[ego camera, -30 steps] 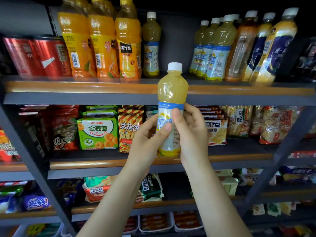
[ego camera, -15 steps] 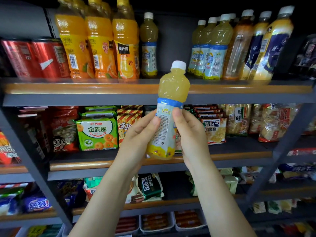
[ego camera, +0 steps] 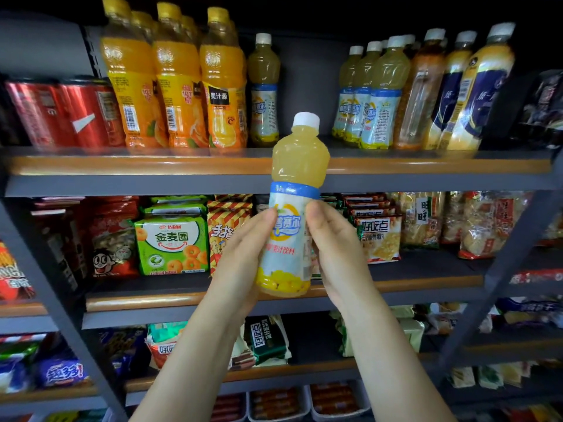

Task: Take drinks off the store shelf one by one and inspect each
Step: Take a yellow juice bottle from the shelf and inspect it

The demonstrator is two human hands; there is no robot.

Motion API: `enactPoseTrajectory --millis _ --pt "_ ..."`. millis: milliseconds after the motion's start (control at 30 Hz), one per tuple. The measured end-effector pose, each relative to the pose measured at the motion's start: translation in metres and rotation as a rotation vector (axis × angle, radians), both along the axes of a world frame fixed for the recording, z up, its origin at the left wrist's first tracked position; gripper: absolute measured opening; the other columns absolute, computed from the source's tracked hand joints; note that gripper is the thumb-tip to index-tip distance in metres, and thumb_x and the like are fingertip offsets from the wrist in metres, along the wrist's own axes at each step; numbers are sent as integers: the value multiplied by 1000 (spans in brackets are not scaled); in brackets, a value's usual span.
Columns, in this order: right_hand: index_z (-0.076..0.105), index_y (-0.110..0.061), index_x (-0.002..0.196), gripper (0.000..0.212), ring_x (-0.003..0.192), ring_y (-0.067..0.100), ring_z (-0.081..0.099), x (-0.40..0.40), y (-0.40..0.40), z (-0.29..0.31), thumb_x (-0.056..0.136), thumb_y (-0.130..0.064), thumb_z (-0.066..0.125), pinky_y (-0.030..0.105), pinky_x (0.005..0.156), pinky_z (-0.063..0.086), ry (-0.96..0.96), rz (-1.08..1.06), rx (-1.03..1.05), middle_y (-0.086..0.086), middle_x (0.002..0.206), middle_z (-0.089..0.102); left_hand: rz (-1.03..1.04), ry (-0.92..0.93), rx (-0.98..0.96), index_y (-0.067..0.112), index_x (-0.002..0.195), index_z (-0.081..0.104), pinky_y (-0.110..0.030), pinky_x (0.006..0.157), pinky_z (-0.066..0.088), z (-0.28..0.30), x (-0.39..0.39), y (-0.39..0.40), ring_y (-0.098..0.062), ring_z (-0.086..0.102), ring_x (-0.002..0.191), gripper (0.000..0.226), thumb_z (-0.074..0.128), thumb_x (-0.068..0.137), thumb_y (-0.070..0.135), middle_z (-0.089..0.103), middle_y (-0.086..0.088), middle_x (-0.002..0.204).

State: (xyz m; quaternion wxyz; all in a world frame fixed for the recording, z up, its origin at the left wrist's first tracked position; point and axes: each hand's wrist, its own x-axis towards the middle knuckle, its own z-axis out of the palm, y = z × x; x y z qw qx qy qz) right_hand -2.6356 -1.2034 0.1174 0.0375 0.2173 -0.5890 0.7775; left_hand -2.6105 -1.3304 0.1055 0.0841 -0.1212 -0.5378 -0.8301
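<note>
My left hand point(ego camera: 243, 254) and my right hand point(ego camera: 333, 248) both grip the pale yellow plastic juice bottle with a white cap and blue-banded label point(ego camera: 292, 208), which I hold up in the air in front of the shelving, clear of every shelf. My left thumb presses the label's front near its top edge while the other fingers curl round behind, out of sight; my right thumb lies opposite on the label, with the remaining fingers wrapped round the far side. The bottle stands nearly upright, its long axis vertical with a slight lean, cap up and tipped a little to the right, base down and toward the left. The printed front of the label faces me. Behind the bottle runs the grey, wood-edged top shelf point(ego camera: 122, 166). On it stand tall orange juice bottles with yellow caps point(ego camera: 176, 92) at the left, red cans point(ego camera: 61, 114) beside them, a single pale bottle of the same kind point(ego camera: 263, 92), and a row of similar pale bottles point(ego camera: 371, 95) at the right. On the shelf below sits a green snack packet point(ego camera: 172, 245) among other bags.
</note>
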Motion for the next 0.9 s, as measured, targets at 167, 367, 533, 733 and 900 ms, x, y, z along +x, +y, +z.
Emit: enactPoseTrajectory --millis 167,367,533,733,900 --pt "72 -20 105 31 91 16 74 5 1 7 83 -40 65 29 77 59 44 -10 53 0 96 77 75 100 -90 23 95 78 -32 69 59 -4 -1 2 -19 73 84 21 73 79 36 76 -5 92" --pt "71 -27 110 31 101 13 72 0 8 8 83 -40 63 31 82 60 55 -66 72 -5 105 77 139 94 23 14 109 62 -24 56 55 2 -2 -1 -13 70 68 30 67 82 26 75 -2 85" --pt "67 -22 109 35 96 5 69 -1 12 14 76 -33 73 23 80 55 125 -102 56 -10 99 75 75 46 -97 26 100 79 -37 85 59 12 -6 1 -25 72 100 28 62 86 43 76 -8 106" --pt "69 -18 111 29 95 8 71 -3 19 16 84 -29 70 24 81 57 142 -135 11 -6 101 76 167 165 -142 17 118 70 -35 85 59 15 -15 6 -23 72 101 36 69 89 38 76 -5 109" --pt "67 -15 110 23 87 4 68 -8 25 18 87 -17 72 20 74 54 118 -129 59 -5 96 72 140 64 0 11 110 65 -32 71 58 15 -16 10 -22 70 85 37 61 85 37 74 -10 100"
